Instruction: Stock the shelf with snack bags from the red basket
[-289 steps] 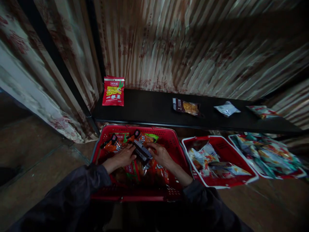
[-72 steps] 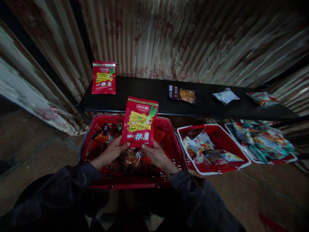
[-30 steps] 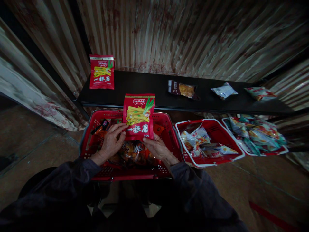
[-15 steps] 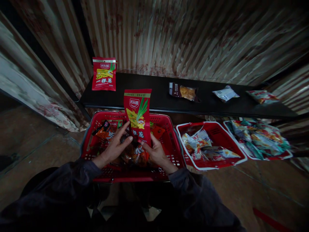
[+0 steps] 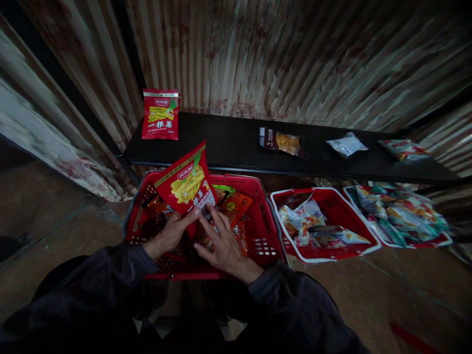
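We are handling and turning a red snack bag, tilted above the large red basket. Our left hand pinches its lower edge; our right hand spreads loosely by the lower corner, contact unclear. Our next move seemingly calls for a steady left grip.

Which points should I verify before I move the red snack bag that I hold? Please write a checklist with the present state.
1. Left hand holding the red, glossy plastic snack bag: ok.
2. Right hand gripping it too: cannot tell.
3. Held bag upright: not ok, its top leans left.
4. Its bottom edge fully visible: not ok, the hands hide part.
5. Matching red bag standing on the long, flat black shelf: ok.
6. Red perforated plastic basket below the hands: ok.
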A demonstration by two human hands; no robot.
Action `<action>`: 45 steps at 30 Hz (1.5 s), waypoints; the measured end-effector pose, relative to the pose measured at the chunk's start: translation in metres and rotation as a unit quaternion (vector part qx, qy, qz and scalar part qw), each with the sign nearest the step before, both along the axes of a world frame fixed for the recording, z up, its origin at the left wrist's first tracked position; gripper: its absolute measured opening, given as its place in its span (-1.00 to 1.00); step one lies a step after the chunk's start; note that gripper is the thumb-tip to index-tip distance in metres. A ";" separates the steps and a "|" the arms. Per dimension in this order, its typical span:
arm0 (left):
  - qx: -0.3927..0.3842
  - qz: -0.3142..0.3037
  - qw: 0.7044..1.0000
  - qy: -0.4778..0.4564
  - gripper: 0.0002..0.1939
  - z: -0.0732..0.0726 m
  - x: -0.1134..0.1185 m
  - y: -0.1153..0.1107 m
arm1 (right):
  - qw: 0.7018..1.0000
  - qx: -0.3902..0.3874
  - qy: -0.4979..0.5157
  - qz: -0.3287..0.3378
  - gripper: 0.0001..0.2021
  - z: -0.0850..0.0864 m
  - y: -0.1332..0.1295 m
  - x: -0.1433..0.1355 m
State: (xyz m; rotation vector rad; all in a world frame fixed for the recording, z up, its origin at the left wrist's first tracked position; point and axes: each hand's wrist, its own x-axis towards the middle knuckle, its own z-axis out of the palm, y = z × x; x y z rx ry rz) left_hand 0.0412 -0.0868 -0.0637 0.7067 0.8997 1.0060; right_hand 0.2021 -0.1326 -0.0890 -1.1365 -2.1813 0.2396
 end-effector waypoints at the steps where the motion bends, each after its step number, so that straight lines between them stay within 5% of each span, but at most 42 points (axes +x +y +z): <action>1: -0.025 0.023 0.999 -0.013 -0.55 0.000 0.000 0.002 | 1.000 -0.001 0.004 0.011 -0.31 0.000 0.000 0.001; 4: -0.084 0.054 0.994 -0.039 -0.62 0.002 0.000 0.006 | 0.997 -0.020 0.067 -0.008 -0.41 0.005 0.004 0.006; 7: -0.154 0.027 0.986 -0.056 -0.69 0.004 -0.001 0.006 | 0.965 -0.088 0.218 -0.113 -0.52 0.009 0.016 0.014; 10: -0.210 -0.061 0.974 -0.055 -0.69 0.003 -0.002 0.003 | 0.868 -0.222 0.413 -0.165 -0.57 0.009 0.031 0.023; 14: -0.232 -0.142 0.962 -0.035 -0.66 0.000 0.001 -0.003 | 0.734 -0.353 0.566 -0.130 -0.63 0.006 0.043 0.034; 21: -0.193 -0.205 0.959 -0.025 -0.55 -0.008 0.001 -0.007 | 0.653 -0.390 0.633 -0.142 -0.69 0.011 0.043 0.036; 33: -0.156 -0.052 0.986 -0.032 -0.59 -0.012 0.003 0.005 | 0.636 -0.399 0.646 -0.137 -0.70 0.011 0.046 0.031; 45: -0.148 0.061 0.983 -0.088 -0.51 0.010 -0.004 0.027 | 0.668 -0.480 0.567 -0.045 -0.69 0.003 0.036 0.031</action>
